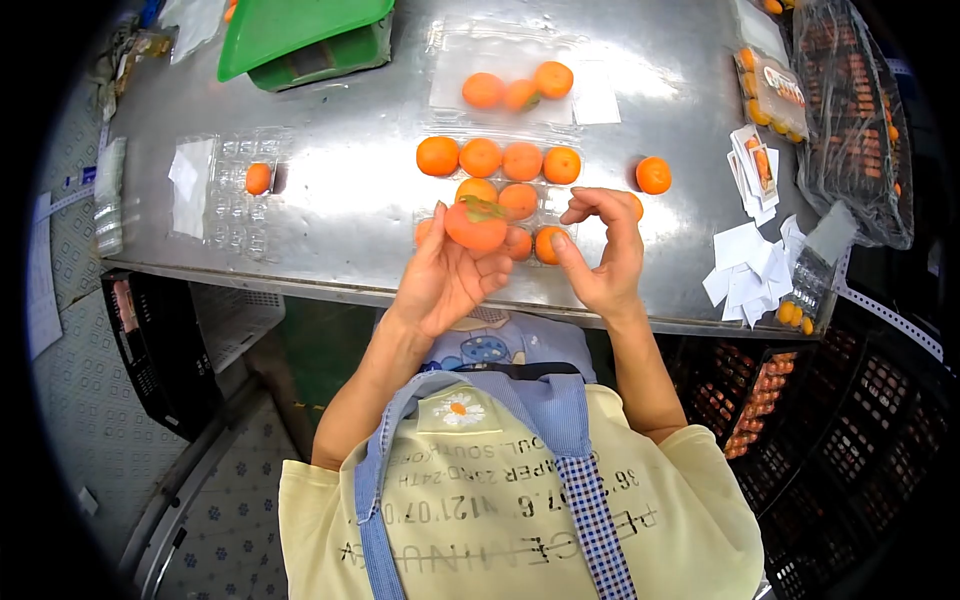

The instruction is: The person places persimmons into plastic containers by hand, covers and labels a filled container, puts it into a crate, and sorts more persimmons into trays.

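My left hand holds up an orange persimmon with a green leafy cap, its fingers cupped beneath it. My right hand is raised to the right with thumb and fingers apart and nothing between them. Its thumb tip is close to another persimmon; whether they touch I cannot tell. Below both hands a clear plastic tray holds several persimmons, with a full row along its far side. Part of the tray is hidden by my hands and the held fruit. One more persimmon shows partly behind my right fingers.
Beyond is a clear tray with three persimmons. One loose persimmon lies to the right, another on a clear tray to the left. A green bin, white papers, printed cards and a packed box surround them.
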`<move>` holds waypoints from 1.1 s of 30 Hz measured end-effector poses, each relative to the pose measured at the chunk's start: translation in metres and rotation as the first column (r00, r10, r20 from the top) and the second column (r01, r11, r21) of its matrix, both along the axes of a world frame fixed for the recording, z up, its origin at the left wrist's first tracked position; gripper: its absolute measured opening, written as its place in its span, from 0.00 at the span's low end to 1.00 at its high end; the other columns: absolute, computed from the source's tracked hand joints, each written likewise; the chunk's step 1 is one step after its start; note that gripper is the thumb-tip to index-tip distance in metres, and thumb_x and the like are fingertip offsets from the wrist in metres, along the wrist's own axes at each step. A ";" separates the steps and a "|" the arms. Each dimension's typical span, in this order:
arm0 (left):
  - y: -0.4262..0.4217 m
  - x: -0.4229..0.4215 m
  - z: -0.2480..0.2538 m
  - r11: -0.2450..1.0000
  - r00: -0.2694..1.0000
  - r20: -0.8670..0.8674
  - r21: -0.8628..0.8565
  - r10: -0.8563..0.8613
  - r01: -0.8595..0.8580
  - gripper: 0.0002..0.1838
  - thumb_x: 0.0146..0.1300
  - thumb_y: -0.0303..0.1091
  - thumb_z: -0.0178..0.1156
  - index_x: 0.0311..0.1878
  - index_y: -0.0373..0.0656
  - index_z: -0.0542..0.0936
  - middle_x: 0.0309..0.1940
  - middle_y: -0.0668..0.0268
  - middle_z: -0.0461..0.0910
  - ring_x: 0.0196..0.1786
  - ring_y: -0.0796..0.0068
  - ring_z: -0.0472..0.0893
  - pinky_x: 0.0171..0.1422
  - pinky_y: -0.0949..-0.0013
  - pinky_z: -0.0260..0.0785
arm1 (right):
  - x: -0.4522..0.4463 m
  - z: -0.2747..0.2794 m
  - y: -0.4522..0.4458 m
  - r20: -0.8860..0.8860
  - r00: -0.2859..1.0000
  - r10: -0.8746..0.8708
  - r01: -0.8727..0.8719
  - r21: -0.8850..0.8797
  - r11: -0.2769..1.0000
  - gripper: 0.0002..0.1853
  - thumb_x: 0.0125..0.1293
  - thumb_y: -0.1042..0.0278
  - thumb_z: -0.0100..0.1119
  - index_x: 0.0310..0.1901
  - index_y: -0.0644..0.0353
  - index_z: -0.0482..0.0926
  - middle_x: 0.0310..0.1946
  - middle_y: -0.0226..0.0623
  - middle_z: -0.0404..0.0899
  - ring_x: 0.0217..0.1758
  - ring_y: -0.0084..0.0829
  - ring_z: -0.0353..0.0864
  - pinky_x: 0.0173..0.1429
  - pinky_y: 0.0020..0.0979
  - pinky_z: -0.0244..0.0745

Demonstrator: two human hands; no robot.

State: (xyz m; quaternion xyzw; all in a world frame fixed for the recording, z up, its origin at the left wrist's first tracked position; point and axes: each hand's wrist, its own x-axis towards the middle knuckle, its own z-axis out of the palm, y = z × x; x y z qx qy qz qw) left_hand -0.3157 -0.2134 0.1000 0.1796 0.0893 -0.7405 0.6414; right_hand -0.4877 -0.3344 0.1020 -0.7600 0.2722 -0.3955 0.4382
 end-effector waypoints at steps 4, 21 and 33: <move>0.000 -0.001 -0.003 1.000 1.000 -0.004 0.005 -0.001 0.001 0.35 0.74 0.60 0.32 0.64 0.36 0.66 0.51 0.52 0.79 0.45 0.67 0.84 0.51 0.66 0.79 | 0.001 0.003 0.001 -0.040 0.998 0.049 -0.049 0.000 0.999 0.25 0.51 0.75 0.69 0.52 0.64 0.74 0.44 0.41 0.75 0.40 0.31 0.78 0.45 0.30 0.74; -0.003 -0.016 0.015 0.997 0.655 0.752 -0.051 0.073 -0.053 0.32 0.64 0.32 0.60 0.69 0.40 0.60 0.63 0.58 0.67 0.64 0.64 0.72 0.66 0.60 0.68 | 0.009 0.001 0.011 0.075 0.989 0.130 -0.148 0.342 0.928 0.24 0.56 0.73 0.68 0.55 0.62 0.73 0.47 0.38 0.75 0.44 0.29 0.77 0.51 0.29 0.73; 0.004 -0.021 0.004 0.975 0.116 0.970 -0.203 0.213 -0.086 0.42 0.50 0.14 0.67 0.68 0.40 0.59 0.62 0.57 0.65 0.66 0.65 0.68 0.67 0.62 0.67 | 0.010 -0.003 0.010 0.032 0.986 0.165 -0.161 0.460 0.873 0.22 0.59 0.72 0.66 0.55 0.61 0.73 0.43 0.35 0.77 0.40 0.24 0.77 0.46 0.26 0.73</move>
